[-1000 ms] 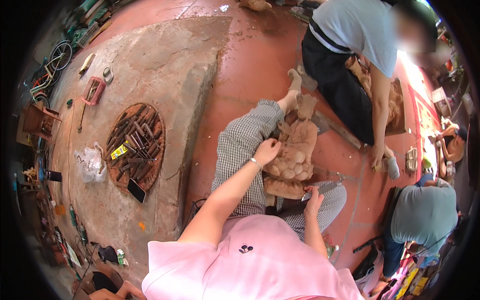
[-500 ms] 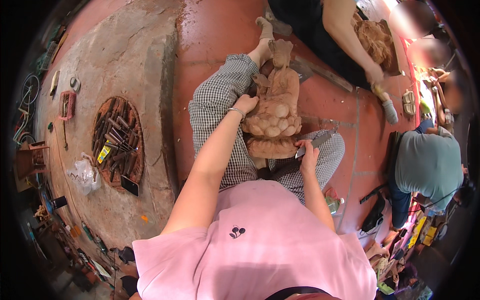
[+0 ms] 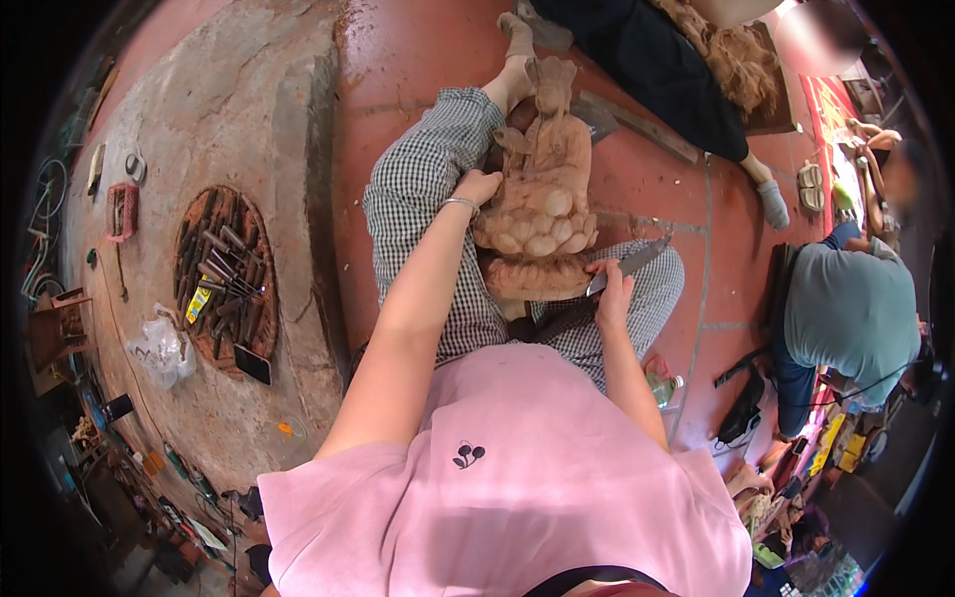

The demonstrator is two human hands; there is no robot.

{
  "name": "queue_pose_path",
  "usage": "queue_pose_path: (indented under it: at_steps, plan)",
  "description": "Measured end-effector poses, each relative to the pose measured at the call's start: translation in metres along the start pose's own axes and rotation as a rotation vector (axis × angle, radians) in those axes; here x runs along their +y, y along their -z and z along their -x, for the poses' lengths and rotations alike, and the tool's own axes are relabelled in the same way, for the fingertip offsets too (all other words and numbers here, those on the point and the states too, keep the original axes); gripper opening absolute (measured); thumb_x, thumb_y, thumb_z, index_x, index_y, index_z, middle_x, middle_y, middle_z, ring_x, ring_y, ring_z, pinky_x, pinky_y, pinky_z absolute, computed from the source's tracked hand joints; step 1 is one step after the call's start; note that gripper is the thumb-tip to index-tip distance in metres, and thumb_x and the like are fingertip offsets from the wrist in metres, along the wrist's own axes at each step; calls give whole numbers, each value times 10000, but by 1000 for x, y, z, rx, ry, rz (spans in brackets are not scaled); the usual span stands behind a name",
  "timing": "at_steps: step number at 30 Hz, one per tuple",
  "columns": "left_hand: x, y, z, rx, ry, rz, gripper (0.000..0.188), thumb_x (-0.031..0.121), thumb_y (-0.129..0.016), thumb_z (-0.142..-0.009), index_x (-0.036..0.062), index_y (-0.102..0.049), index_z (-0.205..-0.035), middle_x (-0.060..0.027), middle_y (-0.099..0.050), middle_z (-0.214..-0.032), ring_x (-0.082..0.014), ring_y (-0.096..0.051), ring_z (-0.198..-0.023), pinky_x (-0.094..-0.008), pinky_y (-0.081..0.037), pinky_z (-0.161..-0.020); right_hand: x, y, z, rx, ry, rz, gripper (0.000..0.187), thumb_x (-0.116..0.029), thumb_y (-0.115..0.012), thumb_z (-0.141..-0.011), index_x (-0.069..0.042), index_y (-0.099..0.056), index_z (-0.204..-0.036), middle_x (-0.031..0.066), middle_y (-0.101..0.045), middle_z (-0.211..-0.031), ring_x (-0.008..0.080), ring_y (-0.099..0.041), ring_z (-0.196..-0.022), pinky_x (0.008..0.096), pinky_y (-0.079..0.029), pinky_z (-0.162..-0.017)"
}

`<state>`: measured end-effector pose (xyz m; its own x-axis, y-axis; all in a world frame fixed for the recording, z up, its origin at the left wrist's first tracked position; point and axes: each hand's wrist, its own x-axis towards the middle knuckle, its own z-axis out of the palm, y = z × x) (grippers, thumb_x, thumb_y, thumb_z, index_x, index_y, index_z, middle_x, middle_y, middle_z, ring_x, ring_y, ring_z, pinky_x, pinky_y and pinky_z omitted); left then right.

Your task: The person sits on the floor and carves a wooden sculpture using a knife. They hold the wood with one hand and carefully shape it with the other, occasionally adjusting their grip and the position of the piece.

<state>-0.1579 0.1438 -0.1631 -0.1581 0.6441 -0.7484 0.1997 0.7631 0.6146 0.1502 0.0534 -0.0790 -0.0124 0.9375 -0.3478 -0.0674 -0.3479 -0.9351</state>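
Observation:
A carved wooden statue (image 3: pixel 545 204), a seated figure on a lotus base, stands between my bent legs. My left hand (image 3: pixel 480 187) is closed against its left side, the fingers curled on the wood. By the right edge of the base, my right hand (image 3: pixel 614 287) grips a knife-like tool with a flat grey blade (image 3: pixel 647 256) slanting up and right over my knee. A short shiny end of this tool shows left of the fingers, near the wood. Its middle is hidden in the hand.
On the stone slab at left lie a round basket (image 3: pixel 267 343) of chisels, a phone (image 3: pixel 252 364), a plastic bag (image 3: pixel 164 351) and a pink basket (image 3: pixel 122 214). A wooden bar (image 3: pixel 637 127) lies beyond the statue. A bottle (image 3: pixel 662 384) is by my right elbow. Two people sit at right.
The view has shifted slightly. Both hands keep their holds on the statue and the tool. The arm of the person at upper right has drawn up, away from the lower leg.

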Motion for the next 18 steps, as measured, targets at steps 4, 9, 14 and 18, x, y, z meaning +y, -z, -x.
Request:
queue_pose_path:
  at_steps: [4,9,14,18]
  plan:
    - [8,-4,8,50,19,-46,640,377,-535,-942,-133,-509,-1327,-261,-525,-1385,-333,-547,-1242,-395,-416,-1038,2,0,0,28,25,12,295,-229,-480,-978,-44,-559,-763,99,-700,-836,62,-485,-549,217,-356,-464]
    - [4,-4,2,-23,49,22,667,398,-511,-954,-125,-472,-1365,-262,-465,-1445,-331,-499,-1298,-391,-371,-1080,8,2,-2,27,23,-2,299,-238,-480,-978,-51,-554,-756,110,-696,-864,70,-494,-543,219,-356,-450]
    - [1,-6,-2,-12,47,141,643,395,-525,-952,-105,-491,-1355,-249,-475,-1431,-328,-485,-1295,-396,-379,-1058,2,1,-1,36,-1,1,306,-244,-475,-980,-46,-579,-771,109,-702,-878,75,-499,-543,219,-355,-441]
    - [10,3,23,-44,6,202,554,384,-585,-917,-95,-586,-1195,-221,-568,-1294,-322,-521,-1218,-398,-396,-1016,3,4,-1,93,6,48,333,-247,-463,-988,-7,-637,-836,108,-709,-912,99,-545,-625,234,-407,-511]
